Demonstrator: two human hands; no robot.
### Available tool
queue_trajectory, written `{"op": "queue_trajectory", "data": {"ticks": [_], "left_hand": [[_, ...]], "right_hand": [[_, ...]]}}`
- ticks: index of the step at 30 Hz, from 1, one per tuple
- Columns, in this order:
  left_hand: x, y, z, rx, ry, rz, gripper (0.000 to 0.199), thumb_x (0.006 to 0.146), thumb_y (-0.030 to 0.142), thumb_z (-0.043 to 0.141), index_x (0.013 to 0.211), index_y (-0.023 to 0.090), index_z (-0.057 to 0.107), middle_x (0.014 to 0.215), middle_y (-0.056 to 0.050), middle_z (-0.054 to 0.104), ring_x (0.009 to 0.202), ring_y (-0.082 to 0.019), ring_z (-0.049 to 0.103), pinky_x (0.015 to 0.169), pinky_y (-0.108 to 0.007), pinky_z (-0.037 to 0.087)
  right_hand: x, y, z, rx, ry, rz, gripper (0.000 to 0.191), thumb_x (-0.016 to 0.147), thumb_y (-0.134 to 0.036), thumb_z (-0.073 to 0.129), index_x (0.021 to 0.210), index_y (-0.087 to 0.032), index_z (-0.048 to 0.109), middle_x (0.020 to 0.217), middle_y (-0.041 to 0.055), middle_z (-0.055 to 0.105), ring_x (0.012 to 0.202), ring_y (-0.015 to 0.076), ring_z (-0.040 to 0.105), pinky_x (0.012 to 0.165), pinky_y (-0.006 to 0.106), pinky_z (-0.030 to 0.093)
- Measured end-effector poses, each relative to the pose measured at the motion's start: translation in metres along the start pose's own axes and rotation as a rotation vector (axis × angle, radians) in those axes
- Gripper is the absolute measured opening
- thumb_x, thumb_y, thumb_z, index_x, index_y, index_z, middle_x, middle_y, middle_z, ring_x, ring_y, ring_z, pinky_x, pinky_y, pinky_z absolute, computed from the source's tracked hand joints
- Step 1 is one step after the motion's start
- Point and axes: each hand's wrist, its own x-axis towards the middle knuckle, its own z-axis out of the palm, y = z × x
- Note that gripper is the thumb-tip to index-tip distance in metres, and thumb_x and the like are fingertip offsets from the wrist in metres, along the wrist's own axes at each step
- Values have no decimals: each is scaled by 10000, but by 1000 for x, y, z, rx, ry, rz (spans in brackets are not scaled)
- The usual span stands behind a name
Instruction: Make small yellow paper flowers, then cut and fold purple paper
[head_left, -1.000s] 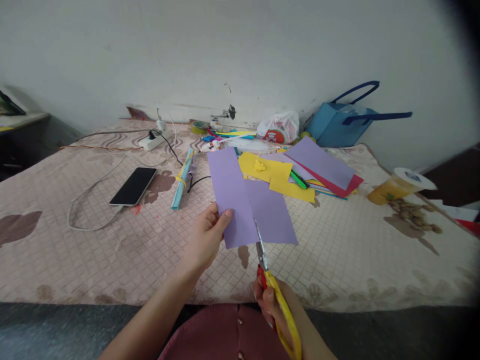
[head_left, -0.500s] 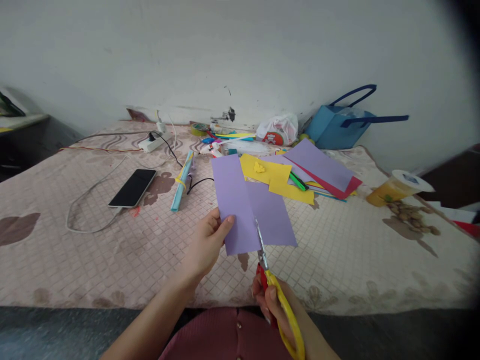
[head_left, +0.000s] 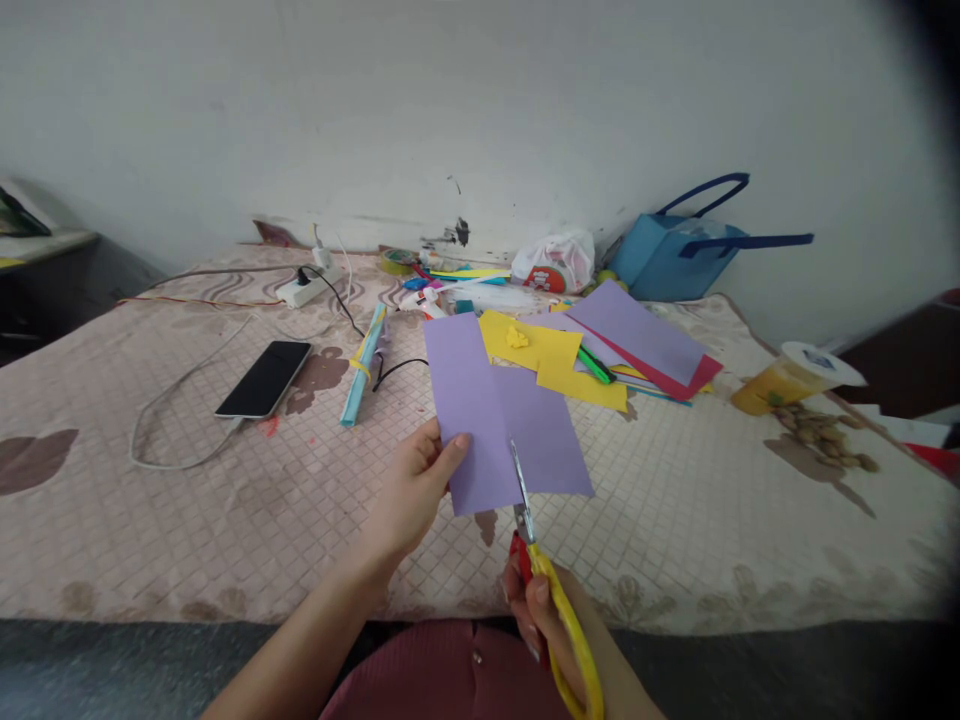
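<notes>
A sheet of purple paper is pinched at its lower left edge by my left hand, thumb on top. The sheet is split by a slit from the bottom, and its right part spreads out beside the left. My right hand grips the scissors by their yellow and red handles. The blades lie along the slit between the two parts, pointing away from me.
Left are a phone on a cable and a folded blue strip. Behind lie yellow paper, a green cutter, purple sheets and a blue bag. A cup stands right.
The view has shifted very slightly. Both hands, the purple paper and the scissors keep nearly the same places.
</notes>
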Motion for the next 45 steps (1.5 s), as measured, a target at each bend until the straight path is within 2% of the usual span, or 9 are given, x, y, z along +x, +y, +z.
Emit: {"op": "queue_trajectory", "data": {"ticks": [6,13,19,25,30,35,41,45], "left_hand": [[0,0,-1,12,-18,4,255,849,347,588,1051,191,595,928,-35,679,751,-127,624,658,-235,502],[-3,-1,0,55,-31,-27,263,838,359,597,1017,167,601,884,-42,674,714,-121,610,649,-233,497],[-6,-2,2,59,-36,-47,276,837,365,593,1030,167,599,893,-49,671,713,-130,611,643,-251,504],[-5,0,2,67,-41,-57,275,834,369,596,1026,172,605,875,-43,673,697,-125,609,624,-233,496],[-5,0,2,73,-38,-72,262,837,376,589,999,172,607,877,-41,672,684,-121,598,624,-237,495],[-5,0,1,75,-37,-76,261,831,381,595,971,162,607,869,-48,670,686,-124,597,617,-236,491],[-8,0,2,96,-50,-92,272,831,377,598,1002,167,606,869,-45,669,692,-123,603,619,-233,494],[-9,-1,3,91,-69,-82,263,829,364,602,1004,169,613,891,-49,671,738,-133,611,668,-249,501]], "right_hand": [[0,0,2,7,-4,-3,666,678,-858,314,682,-203,431,468,-74,305,362,64,260,361,214,217],[-2,-13,-3,-66,-1,-31,640,775,-784,279,763,-183,500,555,-34,387,464,101,364,461,249,306],[2,-17,-3,-42,11,-18,677,748,-813,262,770,-178,495,512,-57,343,427,85,304,432,240,260],[2,-19,-2,-19,-25,-1,665,720,-833,291,732,-187,449,509,-61,350,418,71,306,417,220,261],[3,-14,-1,-22,-4,-18,663,700,-850,292,681,-199,419,480,-70,313,402,67,272,397,217,235],[4,-8,-2,14,-41,74,645,679,-847,355,690,-204,413,486,-74,304,393,64,259,369,207,216],[2,-23,-2,-71,3,-20,663,736,-823,263,735,-191,461,521,-48,368,437,87,321,426,235,276],[3,-26,-3,-59,2,-8,643,749,-809,264,752,-196,459,505,-59,348,419,88,302,416,241,260]]}}
